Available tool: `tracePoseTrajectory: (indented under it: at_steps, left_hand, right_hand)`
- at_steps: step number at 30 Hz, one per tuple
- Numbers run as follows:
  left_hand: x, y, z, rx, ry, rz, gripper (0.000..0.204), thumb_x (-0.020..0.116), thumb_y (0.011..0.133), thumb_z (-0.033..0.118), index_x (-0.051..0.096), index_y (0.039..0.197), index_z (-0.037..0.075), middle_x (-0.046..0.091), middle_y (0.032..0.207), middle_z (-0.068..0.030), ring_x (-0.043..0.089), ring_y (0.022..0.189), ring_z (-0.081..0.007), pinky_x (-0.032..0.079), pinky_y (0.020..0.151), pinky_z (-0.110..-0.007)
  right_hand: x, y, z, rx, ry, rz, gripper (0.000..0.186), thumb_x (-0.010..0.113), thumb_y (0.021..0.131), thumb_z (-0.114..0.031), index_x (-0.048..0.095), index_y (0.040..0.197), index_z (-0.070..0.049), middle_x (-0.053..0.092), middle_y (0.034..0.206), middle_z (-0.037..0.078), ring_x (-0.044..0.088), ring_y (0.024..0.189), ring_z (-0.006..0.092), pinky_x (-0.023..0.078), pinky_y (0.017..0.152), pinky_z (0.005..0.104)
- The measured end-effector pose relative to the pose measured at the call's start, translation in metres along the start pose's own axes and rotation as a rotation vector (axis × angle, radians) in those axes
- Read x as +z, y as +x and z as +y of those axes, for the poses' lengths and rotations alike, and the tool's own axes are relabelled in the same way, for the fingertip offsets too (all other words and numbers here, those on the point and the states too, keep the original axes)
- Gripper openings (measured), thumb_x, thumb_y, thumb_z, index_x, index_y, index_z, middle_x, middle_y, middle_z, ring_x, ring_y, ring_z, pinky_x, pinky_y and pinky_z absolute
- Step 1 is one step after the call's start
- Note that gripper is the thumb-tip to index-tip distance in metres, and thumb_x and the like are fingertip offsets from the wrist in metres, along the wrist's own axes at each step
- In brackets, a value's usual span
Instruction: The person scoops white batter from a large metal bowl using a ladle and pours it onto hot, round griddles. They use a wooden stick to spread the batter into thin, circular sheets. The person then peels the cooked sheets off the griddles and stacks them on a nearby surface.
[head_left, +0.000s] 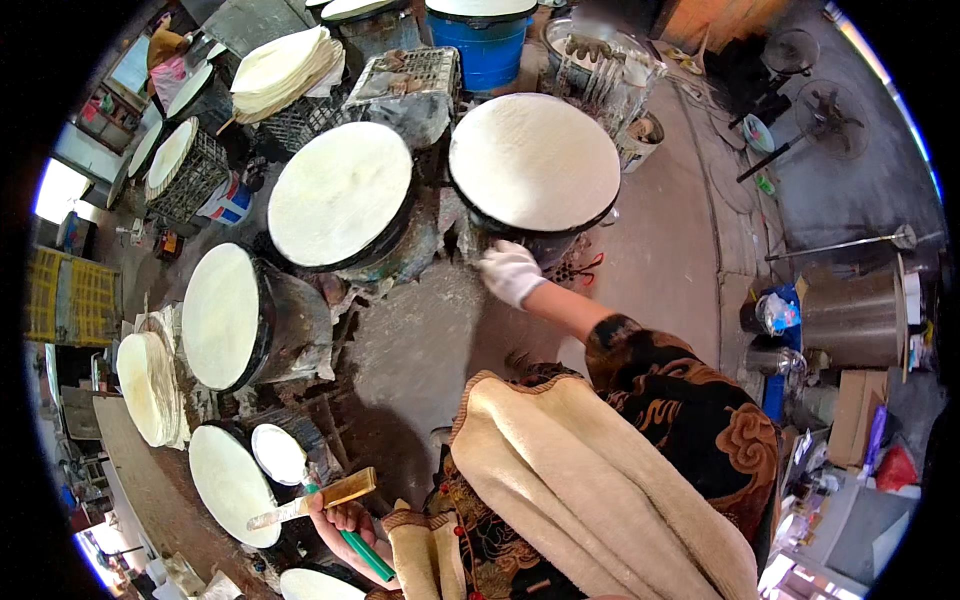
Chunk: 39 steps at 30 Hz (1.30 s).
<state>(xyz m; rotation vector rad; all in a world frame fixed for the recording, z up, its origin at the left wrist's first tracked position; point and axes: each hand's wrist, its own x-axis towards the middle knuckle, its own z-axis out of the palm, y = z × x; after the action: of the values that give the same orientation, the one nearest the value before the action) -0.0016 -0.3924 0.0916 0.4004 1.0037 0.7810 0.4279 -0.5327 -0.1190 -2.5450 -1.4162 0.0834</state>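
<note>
My right hand (512, 273), in a white glove, reaches to the side of a drum-shaped stove just under its rim. What its fingers do there is not clear. On that stove's round griddle (535, 165) lies a pale, thin flatbread sheet. Low on the left, my left hand (345, 522) is closed round a scraper (345, 488) with a wooden handle and a pale flat blade, and round a green handle (365, 555). A white round piece (279, 455) lies beyond the green handle; whether they join is unclear. Left of it is another coated griddle (230, 487).
More coated griddles (342, 195) (220, 317) curve round me to the left. Stacks of pale sheets (285, 72) (148, 388) stand behind them. A blue bucket-like stove (478, 50) is at the back. Fans (832, 118) and a large metal drum (850, 318) line the right.
</note>
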Motion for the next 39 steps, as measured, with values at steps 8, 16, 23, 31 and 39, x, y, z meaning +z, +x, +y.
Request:
tracePoseTrajectory:
  at_steps: [8, 16, 23, 31, 39]
  left_hand:
    - [0.080, -0.025, -0.084, -0.096, -0.129, -0.024, 0.015, 0.057, 0.090, 0.011, 0.056, 0.104, 0.006, 0.040, 0.051, 0.0067, 0.037, 0.036, -0.0045, 0.036, 0.031, -0.018]
    - [0.084, -0.023, -0.108, -0.175, -0.135, -0.095, 0.038, 0.052, 0.094, 0.013, 0.048, 0.132, 0.006, 0.040, 0.051, 0.0064, 0.039, 0.037, -0.0050, 0.037, 0.030, -0.021]
    - [0.058, -0.020, -0.110, -0.189, -0.100, -0.038, 0.040, 0.056, 0.093, 0.025, 0.041, 0.056, 0.020, 0.041, 0.042, 0.0059, 0.041, 0.033, -0.0076, 0.032, 0.028, -0.022]
    - [0.050, -0.026, -0.109, -0.169, -0.148, -0.055, 0.024, 0.055, 0.091, 0.011, 0.046, 0.113, 0.008, 0.040, 0.051, 0.0063, 0.040, 0.038, -0.0052, 0.037, 0.031, -0.019]
    - [0.061, -0.038, -0.100, -0.101, -0.100, -0.007, 0.047, 0.057, 0.089, 0.008, 0.045, 0.134, 0.006, 0.041, 0.056, 0.0061, 0.041, 0.040, -0.0039, 0.039, 0.032, -0.018]
  right_hand:
    - [0.028, 0.083, 0.052, 0.066, 0.309, -0.035, 0.019, 0.043, 0.082, -0.009, 0.056, 0.095, -0.003, 0.057, 0.094, 0.024, 0.057, 0.091, 0.0395, 0.046, 0.079, 0.0487]
    - [0.041, 0.000, 0.107, 0.012, 0.113, -0.134, 0.019, 0.053, 0.076, -0.010, 0.058, 0.090, 0.001, 0.055, 0.093, 0.020, 0.056, 0.088, 0.0321, 0.048, 0.077, 0.0407]
    - [-0.045, -0.117, 0.204, 0.125, -0.289, -0.253, 0.024, 0.055, 0.076, -0.017, 0.067, 0.093, -0.004, 0.060, 0.105, 0.015, 0.056, 0.095, 0.0317, 0.047, 0.081, 0.0410]
    - [-0.005, -0.198, 0.275, 0.942, 0.113, -0.214, 0.033, 0.056, 0.079, -0.033, 0.072, 0.101, -0.013, 0.066, 0.103, 0.019, 0.063, 0.098, 0.0363, 0.049, 0.086, 0.0434]
    - [0.105, -0.218, 0.269, 0.737, 0.367, -0.400, 0.032, 0.060, 0.081, -0.031, 0.070, 0.103, -0.010, 0.069, 0.091, 0.017, 0.066, 0.079, 0.0298, 0.051, 0.073, 0.0389]
